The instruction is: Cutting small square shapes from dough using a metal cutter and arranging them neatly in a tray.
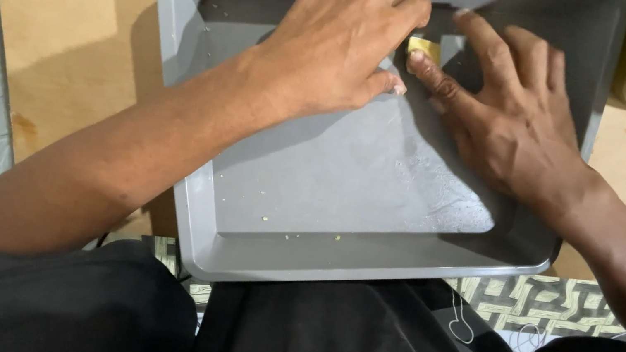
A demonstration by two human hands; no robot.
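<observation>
Left hand and right hand press spread fingers around a small yellow piece in the grey tray; neither grips it. Best pinched lightly, since it looks soft.

Light warm, moderately bright, from upper right. Left hand casts a soft shadow leftward over the grey tray rim and wooden board. Mild sheen on tray floor, lower right. Focus sharp centrally; frame edges slightly soft.

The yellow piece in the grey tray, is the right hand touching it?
Touching. The head view shows the right hand's thumb tip against the yellow piece in the grey tray, with no gap between them.
</observation>
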